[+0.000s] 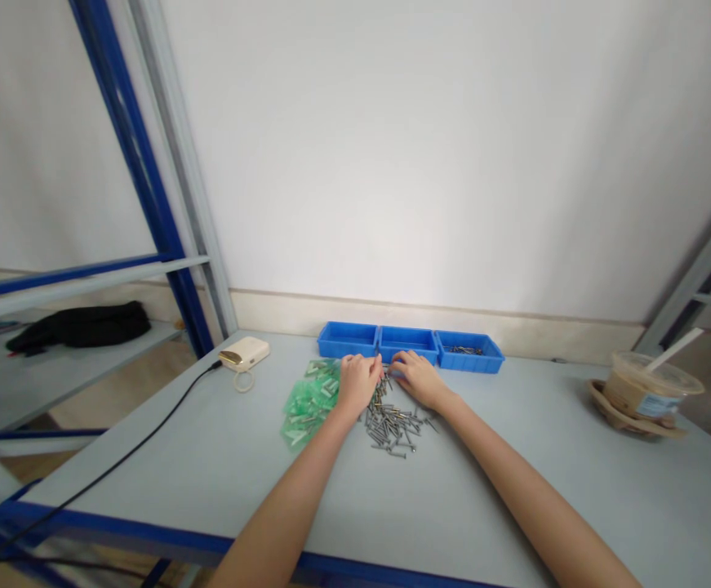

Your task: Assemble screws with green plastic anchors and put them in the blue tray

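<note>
A loose pile of metal screws lies on the grey table, some silver and some brassy. At its far end my left hand is closed, its thumb and fingertips drawn together; what they hold is too small to make out. Facing it across the pile, my right hand has curled fingers with the tips pressed together at the screws, and their content is hidden. Just beyond the hands stand three blue bins in a row: the left bin, the middle bin and the right bin, which has some small metal pieces inside.
Green plastic bags with small pieces lie left of my left forearm. A white device with a black cable sits farther left. At the right, a lidded cup rests in a cardboard holder. A wall closes off the back.
</note>
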The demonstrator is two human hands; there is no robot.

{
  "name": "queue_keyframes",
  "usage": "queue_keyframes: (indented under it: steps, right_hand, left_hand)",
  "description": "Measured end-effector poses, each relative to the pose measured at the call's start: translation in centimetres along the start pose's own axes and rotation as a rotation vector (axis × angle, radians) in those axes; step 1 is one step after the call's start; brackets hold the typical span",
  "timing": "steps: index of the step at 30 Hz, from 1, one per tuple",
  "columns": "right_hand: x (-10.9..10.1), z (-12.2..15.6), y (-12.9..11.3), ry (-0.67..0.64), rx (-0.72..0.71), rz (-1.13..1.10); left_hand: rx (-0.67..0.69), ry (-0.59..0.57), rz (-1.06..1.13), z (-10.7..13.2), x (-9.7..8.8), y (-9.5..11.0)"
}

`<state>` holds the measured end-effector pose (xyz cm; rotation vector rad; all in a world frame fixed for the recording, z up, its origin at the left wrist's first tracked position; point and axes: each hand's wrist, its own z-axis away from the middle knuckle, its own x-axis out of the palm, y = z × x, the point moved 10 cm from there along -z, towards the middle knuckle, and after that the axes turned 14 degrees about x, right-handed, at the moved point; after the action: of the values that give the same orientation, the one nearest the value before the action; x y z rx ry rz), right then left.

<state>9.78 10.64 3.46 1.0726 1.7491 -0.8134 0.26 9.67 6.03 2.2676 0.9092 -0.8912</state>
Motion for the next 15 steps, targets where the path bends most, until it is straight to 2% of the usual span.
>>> queue_keyframes:
  steps: [3, 9, 12, 15]
  right_hand:
    - [0.6, -0.2, -0.2, -0.057, -0.016, -0.02]
    - [0.0, 0.9, 1.1, -0.089, 0.107, 0.006]
    - [-1.4, 2.6, 2.4, -0.042, 0.219, -0.211]
    - [-1.0, 4.2, 3.5, -0.089, 0.32, -0.628]
  left_hand:
    - [0.019, -0.027, -0.008, 0.0, 0.4, 0.2]
    - [0.079, -0.1, 0.032, 0.0, 0.8, 1.3]
    - [0.229, -0.163, 0.076, 0.2, 1.0, 3.6]
    - [0.423, -0.208, 0.051, 0.8, 1.4, 6.6]
